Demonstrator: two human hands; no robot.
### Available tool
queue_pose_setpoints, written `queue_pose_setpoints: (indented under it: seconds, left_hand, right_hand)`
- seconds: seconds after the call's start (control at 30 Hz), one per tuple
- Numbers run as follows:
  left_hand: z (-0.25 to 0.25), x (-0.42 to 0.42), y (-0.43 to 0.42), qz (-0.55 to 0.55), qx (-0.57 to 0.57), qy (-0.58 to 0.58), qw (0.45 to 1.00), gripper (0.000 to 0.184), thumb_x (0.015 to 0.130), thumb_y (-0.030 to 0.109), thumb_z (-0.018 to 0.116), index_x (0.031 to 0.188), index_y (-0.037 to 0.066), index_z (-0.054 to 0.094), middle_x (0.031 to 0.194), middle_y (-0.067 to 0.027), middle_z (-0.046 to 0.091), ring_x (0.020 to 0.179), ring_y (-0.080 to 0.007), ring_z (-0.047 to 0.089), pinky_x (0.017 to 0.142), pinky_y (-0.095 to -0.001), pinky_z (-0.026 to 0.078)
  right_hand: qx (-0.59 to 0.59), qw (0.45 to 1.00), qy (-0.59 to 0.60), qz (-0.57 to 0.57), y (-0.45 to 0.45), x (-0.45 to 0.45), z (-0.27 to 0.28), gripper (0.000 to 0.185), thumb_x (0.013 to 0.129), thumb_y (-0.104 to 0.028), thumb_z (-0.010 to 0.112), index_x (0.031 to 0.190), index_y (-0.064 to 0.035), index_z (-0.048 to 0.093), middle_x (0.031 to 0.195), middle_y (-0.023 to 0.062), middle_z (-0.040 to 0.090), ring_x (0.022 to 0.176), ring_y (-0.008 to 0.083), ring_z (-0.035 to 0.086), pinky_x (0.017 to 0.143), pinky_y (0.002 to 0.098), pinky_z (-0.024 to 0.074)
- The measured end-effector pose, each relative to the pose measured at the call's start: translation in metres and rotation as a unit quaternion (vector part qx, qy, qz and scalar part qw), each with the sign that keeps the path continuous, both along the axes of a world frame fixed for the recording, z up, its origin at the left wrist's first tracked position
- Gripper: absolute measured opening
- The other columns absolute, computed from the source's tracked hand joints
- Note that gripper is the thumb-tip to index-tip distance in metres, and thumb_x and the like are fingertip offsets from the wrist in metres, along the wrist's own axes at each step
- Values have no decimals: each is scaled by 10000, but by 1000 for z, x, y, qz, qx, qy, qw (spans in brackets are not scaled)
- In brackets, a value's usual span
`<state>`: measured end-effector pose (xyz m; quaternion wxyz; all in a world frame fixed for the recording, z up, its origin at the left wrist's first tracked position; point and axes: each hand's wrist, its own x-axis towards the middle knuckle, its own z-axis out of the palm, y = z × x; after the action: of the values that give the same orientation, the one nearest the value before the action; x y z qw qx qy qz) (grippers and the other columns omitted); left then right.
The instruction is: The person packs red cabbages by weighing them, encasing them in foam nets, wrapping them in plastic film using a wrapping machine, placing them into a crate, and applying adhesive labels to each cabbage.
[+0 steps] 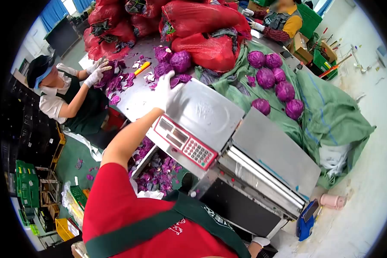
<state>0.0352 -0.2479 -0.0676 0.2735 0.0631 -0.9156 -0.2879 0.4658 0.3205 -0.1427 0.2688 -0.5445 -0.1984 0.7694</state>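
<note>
My left hand [165, 91], in a white glove, reaches out beside the upper left edge of the weighing scale [204, 109]. Its fingers are stretched apart and I see nothing held in it. Just beyond the fingertips lie red cabbages [180, 61] and loose purple leaves. The scale has a red-rimmed keypad panel and a bare metal pan. At the bottom edge my right hand [260, 242], also gloved, is close to the lower side of the wrapping machine [262, 172]; its fingers are hidden.
Red mesh sacks [206, 19] are piled at the back. Several red cabbages [265, 78] rest on green sacking [331, 112]. A co-worker [69, 94] handles a cabbage at left; another person [284, 21] is at back right. A yellow-handled knife [142, 68] lies on the table.
</note>
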Motion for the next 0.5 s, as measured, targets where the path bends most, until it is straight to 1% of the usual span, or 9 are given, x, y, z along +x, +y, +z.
queue_pose_setpoints:
  seconds: [0.03, 0.1, 0.13, 0.17, 0.23, 0.27, 0.37, 0.43, 0.5]
  left_hand:
    - [-1, -32, -14, 16, -50, -4, 999, 734, 734, 382, 762, 1328, 82, 453, 1265, -256, 507, 1143, -378, 524, 968, -407, 428]
    - [-1, -91, -25, 77, -100, -89, 988, 891, 676, 475, 778, 1405, 144, 388, 1321, -279, 459, 1226, -397, 462, 1008, -418, 396]
    - [-5, -117, -27, 78, -109, -99, 986, 960, 659, 498, 780, 1444, 175, 331, 1363, -291, 408, 1268, -405, 415, 1037, -465, 357]
    - [-10, -139, -27, 90, -113, -116, 983, 993, 639, 534, 780, 1452, 202, 316, 1415, -291, 332, 1281, -422, 384, 1048, -508, 327]
    - [-18, -176, -20, 142, -114, -132, 974, 1017, 619, 576, 774, 1453, 220, 316, 1456, -274, 269, 1290, -444, 350, 1059, -521, 308]
    - [-18, -191, -16, 173, -85, -162, 968, 1032, 602, 614, 765, 1453, 238, 317, 1477, -257, 236, 1283, -458, 346, 1067, -518, 299]
    - [-29, -224, -14, 222, -37, -230, 947, 1008, 607, 624, 756, 1446, 257, 333, 1467, -229, 276, 1282, -452, 350, 1060, -576, 279]
    - [-37, -229, -15, 241, -71, -210, 945, 872, 611, 577, 764, 1362, 260, 457, 1325, -164, 445, 1215, -405, 428, 1006, -567, 348]
    - [-43, -228, -23, 222, -48, -193, 955, 786, 615, 543, 766, 1306, 265, 516, 1279, -138, 482, 1158, -376, 481, 956, -549, 399]
  right_hand:
    - [6, 1000, -19, 7, -3, -12, 1, 525, 882, -375, 340, 1310, -122, 509, 1351, 72, 495, 1254, 280, 446, 983, 507, 383]
    - [14, 999, -38, 13, -9, -36, 3, 521, 882, -373, 342, 1304, -121, 513, 1342, 72, 501, 1243, 279, 454, 976, 504, 388]
    - [17, 999, -46, 17, -11, -45, 6, 518, 881, -372, 344, 1301, -121, 516, 1337, 72, 504, 1238, 279, 457, 973, 502, 391]
    - [17, 998, -54, 19, -13, -52, 8, 516, 881, -370, 345, 1298, -120, 518, 1333, 72, 508, 1233, 278, 461, 970, 501, 394]
    - [22, 997, -68, 20, -17, -64, 8, 511, 881, -368, 348, 1292, -119, 523, 1323, 72, 514, 1222, 278, 469, 963, 497, 399]
    - [22, 997, -74, 20, -18, -70, 9, 509, 881, -367, 349, 1289, -119, 525, 1319, 72, 517, 1217, 277, 472, 960, 495, 402]
    - [25, 995, -92, 20, -19, -79, 12, 502, 880, -363, 353, 1279, -118, 532, 1305, 72, 526, 1201, 276, 483, 950, 490, 410]
    - [27, 994, -103, 21, -17, -80, 12, 497, 880, -361, 356, 1273, -117, 537, 1296, 72, 533, 1191, 275, 491, 943, 487, 415]
    - [25, 993, -112, 18, -15, -79, 12, 492, 880, -358, 358, 1267, -116, 542, 1286, 72, 539, 1180, 275, 498, 936, 483, 420]
